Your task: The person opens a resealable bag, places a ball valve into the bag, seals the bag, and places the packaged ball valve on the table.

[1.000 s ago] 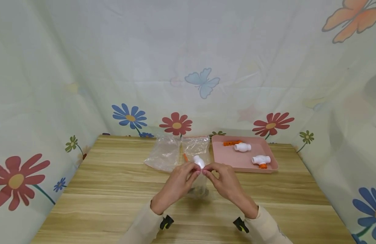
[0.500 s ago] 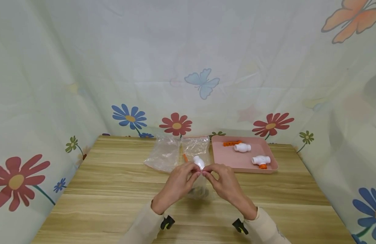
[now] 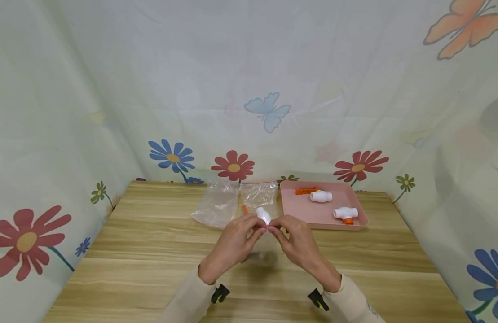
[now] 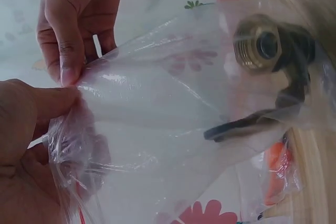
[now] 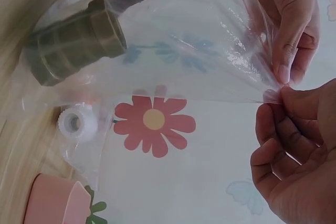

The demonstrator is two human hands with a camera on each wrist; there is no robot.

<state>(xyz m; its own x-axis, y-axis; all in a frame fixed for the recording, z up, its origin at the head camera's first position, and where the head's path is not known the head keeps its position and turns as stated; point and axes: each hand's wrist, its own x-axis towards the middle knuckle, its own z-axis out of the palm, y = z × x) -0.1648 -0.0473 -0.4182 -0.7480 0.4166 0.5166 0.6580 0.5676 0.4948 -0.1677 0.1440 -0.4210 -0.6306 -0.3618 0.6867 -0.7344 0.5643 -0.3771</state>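
My left hand [image 3: 234,240] and right hand [image 3: 299,237] meet fingertip to fingertip, both pinching the top edge of a clear plastic zip bag [image 4: 147,108] with a red line. The bag hangs below them. In its bottom lies a brass valve [image 5: 79,40] with a dark lever handle [image 4: 236,127], blurred in the head view. Just beyond the hands, a white valve [image 3: 263,215] with an orange handle [image 3: 245,209] lies on the table; the right wrist view shows clear film around its white end.
Two clear bags lie at the table's back: a left one [image 3: 216,204] and a red-edged one [image 3: 258,193] where the white valve lies. To their right, a pink tray [image 3: 293,211] holds two white valves with orange handles. A printed curtain [image 3: 184,89] surrounds the wooden table [image 3: 152,287].
The hanging bag's bottom, with the brass valve in it, swings and blurs, spreading a little to the left. Both hands keep nearly the same place and pinch.
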